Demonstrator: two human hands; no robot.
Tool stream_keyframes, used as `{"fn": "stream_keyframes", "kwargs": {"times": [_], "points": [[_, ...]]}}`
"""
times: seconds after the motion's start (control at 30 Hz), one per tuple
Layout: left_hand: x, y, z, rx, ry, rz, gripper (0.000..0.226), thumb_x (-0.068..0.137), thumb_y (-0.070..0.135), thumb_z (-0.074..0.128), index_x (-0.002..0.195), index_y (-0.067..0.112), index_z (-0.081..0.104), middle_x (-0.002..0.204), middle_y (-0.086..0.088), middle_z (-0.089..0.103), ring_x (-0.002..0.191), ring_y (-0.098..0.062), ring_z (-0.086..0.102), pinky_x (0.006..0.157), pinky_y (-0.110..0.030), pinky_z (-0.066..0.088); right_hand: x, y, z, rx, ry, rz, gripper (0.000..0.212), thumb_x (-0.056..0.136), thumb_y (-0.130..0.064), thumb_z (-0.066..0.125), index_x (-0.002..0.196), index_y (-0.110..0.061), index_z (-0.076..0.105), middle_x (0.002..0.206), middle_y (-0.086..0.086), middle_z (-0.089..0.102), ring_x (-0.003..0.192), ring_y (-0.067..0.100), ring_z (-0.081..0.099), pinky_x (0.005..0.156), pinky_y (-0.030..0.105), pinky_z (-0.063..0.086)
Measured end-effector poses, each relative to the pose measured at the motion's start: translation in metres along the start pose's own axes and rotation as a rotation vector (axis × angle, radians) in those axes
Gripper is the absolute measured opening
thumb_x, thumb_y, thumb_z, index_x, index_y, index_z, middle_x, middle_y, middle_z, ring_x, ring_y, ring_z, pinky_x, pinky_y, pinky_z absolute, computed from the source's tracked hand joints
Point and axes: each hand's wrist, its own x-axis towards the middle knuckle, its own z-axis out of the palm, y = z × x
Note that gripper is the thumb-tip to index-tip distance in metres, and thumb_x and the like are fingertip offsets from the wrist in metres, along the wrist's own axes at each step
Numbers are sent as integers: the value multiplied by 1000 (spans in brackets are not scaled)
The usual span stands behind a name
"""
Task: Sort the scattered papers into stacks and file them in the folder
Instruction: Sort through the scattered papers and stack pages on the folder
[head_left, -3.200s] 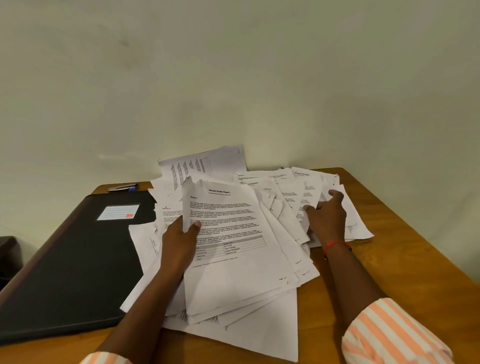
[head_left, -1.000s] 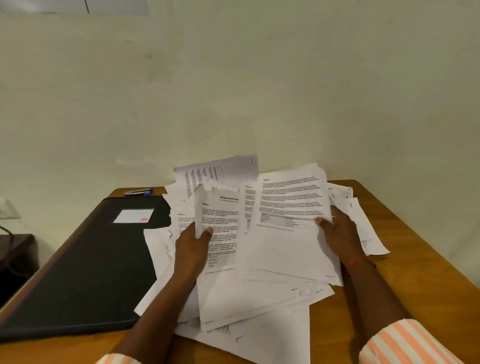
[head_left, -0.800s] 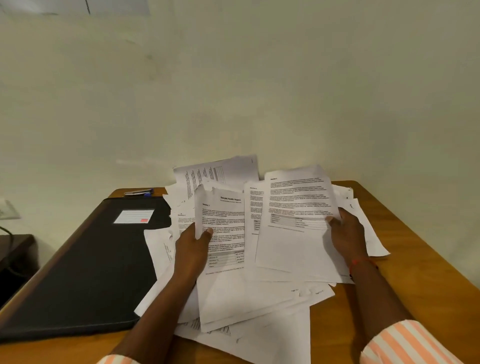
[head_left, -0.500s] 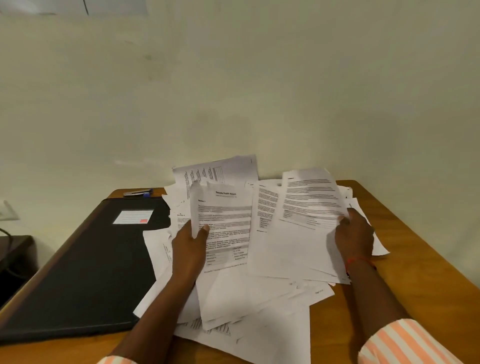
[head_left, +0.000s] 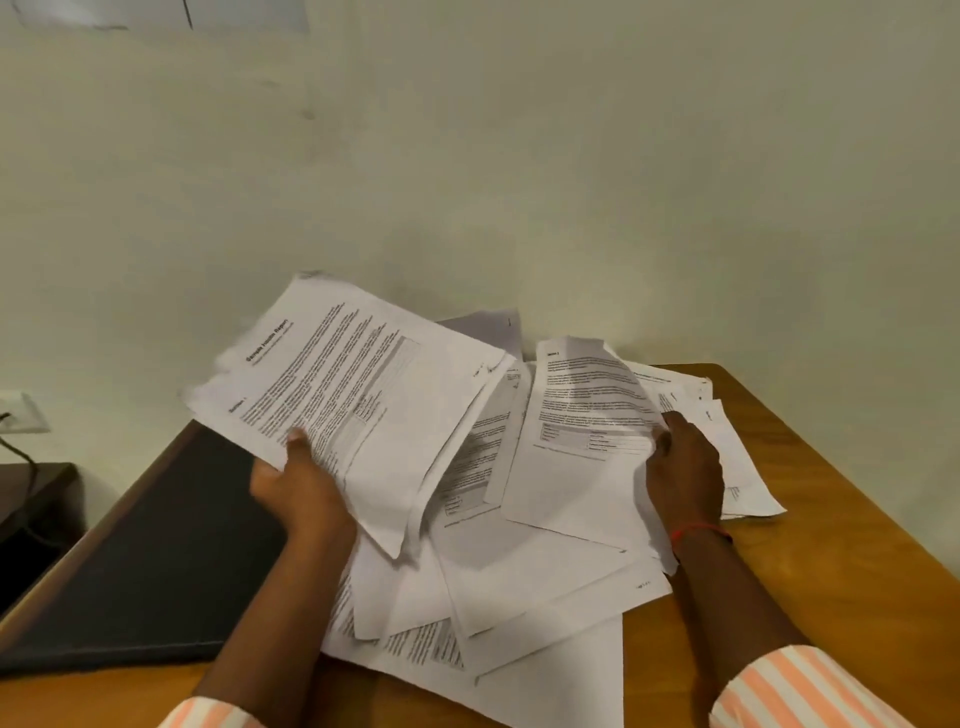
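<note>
Left of the pile (head_left: 519, 597) of loose papers: black folder (head_left: 156, 545) flat on the wooden table (head_left: 857, 571), far end hidden behind a bundle (head_left: 358, 389) of printed sheets raised and tilted above the pile's left side, gripped at the near edge by left hand (head_left: 298, 491), thumb on top, fingers underneath. Over the pile's middle and right: one printed sheet (head_left: 582, 431) curling up off the pile, pinched at its right edge by right hand (head_left: 685, 467), red thread (head_left: 698, 531) on the wrist. At the pile's right edge: a few more sheets (head_left: 748, 480) poking out past the right hand, flat on the table.
</note>
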Motion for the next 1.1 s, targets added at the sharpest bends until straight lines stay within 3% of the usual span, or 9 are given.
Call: {"fn": "stream_keyframes", "kwargs": {"times": [0.17,0.33,0.5,0.6,0.73,0.8,0.9,1.0,1.1], "points": [[-12,-8,2,281,-297,55,31,103,18,59,133,15,61,110,7,68,95,-8,66,77,-21,52,-3,-3,-1,219,-101,67,20,103,-14,54,121,-13,62,128,11,65,111,32,65,84,30,53],[-45,-32,9,789,-742,187,26,103,23,59,127,16,64,114,9,63,97,-14,62,87,-27,46,-20,-31,-3,499,-415,6,31,100,-16,56,129,-22,62,130,-14,62,118,8,57,95,19,46],[-49,-40,4,761,-680,138,23,101,29,62,124,23,62,120,8,66,100,-15,64,93,-32,51,-22,-37,9,617,-493,52,28,98,-26,62,124,-33,66,124,-23,67,118,3,62,100,31,51],[-43,-41,2,699,-667,112,24,100,33,63,124,29,61,118,12,68,104,-14,66,95,-38,55,-24,-40,6,656,-502,74,21,99,-20,62,114,-32,69,111,-23,72,110,7,67,90,24,55],[-44,-37,6,554,-628,45,31,101,24,62,129,29,49,115,13,63,103,-13,64,78,-21,52,-30,-50,4,855,-588,156,28,105,-34,52,126,-25,67,125,-7,71,118,16,65,104,44,51],[-43,-34,6,496,-601,41,34,101,21,61,129,29,43,118,10,63,102,-14,66,74,-21,53,-31,-53,4,919,-609,143,42,104,-46,45,140,-29,56,139,-14,60,131,8,54,112,34,42],[-41,-24,6,403,-591,40,28,103,22,59,128,30,50,118,12,66,107,-16,68,75,-27,58,-34,-56,3,922,-722,64,32,99,-26,61,131,-21,59,127,-12,68,120,10,61,96,20,49],[-47,-3,11,302,-607,179,25,102,23,59,119,40,52,116,15,65,105,-15,69,67,-23,60,-45,-65,3,838,-556,-75,33,93,-10,70,121,-22,60,114,-5,74,108,10,69,86,19,55],[-61,17,19,159,-666,305,31,101,18,57,120,42,49,119,13,65,105,-6,70,70,-20,59,-54,-86,0,774,-185,-185,24,95,-22,69,109,-36,56,109,-19,69,103,2,66,81,16,54]]}}
